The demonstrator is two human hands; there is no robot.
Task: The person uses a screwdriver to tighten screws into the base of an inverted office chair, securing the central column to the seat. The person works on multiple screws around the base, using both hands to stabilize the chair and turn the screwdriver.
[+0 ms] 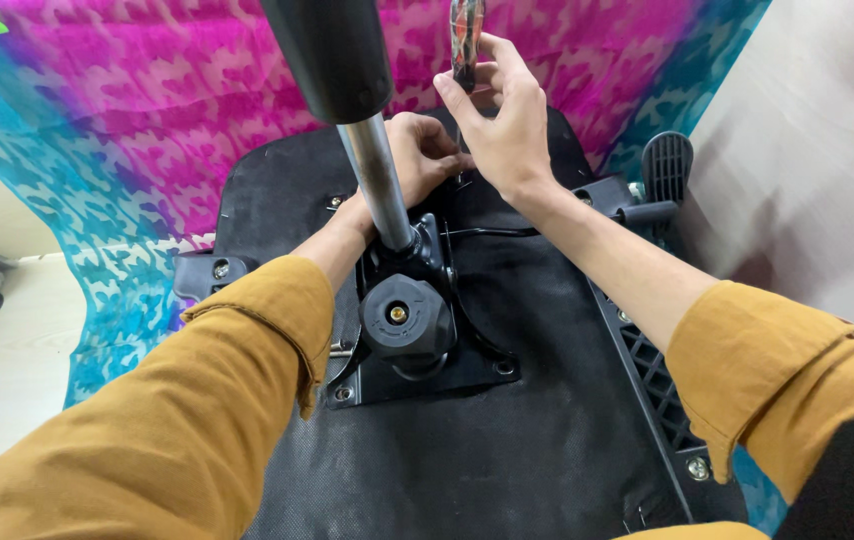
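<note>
Screwdriver (466,45) upright in right hand (507,130) fingers — left hand (422,155) beside its tip.

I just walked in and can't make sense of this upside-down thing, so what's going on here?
A person in mustard-yellow sleeves is bent over an office chair seat lying bottom up on a pink and blue cloth. The right hand holds a screwdriver upright, its tip down at the far edge of the black metal plate under the seat. The left hand rests right beside that tip, behind the chair's shiny metal column. A round black knob sits on the plate nearer the camera.
</note>
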